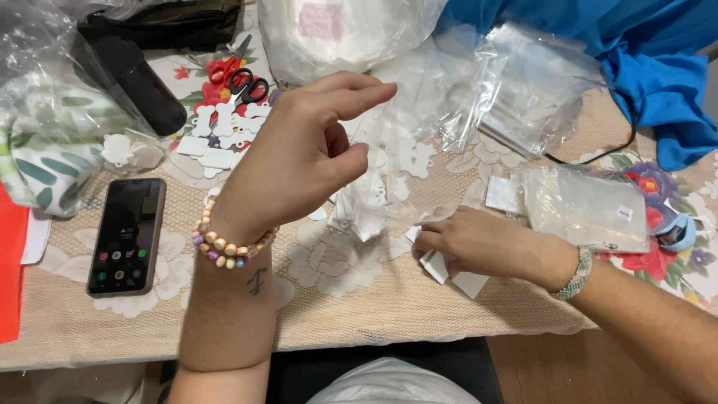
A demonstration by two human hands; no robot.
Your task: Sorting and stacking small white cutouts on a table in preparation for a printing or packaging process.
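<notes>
My left hand [303, 153] is raised above the table, thumb and fingers pinching the top of a small clear plastic bag [389, 161] that holds several white flat pieces. A beaded bracelet circles that wrist. My right hand [479, 243] rests low on the table, fingers closed on the bag's lower edge, over a white card [465, 283]. It wears a pale beaded bracelet.
A phone [127, 236] lies at the left. Scissors [245, 84] and several white bone-shaped cutouts [217, 138] sit behind my left hand. Clear bags [583, 206] lie at the right, blue cloth [658, 67] at the far right, a black case [142, 82] at the back left.
</notes>
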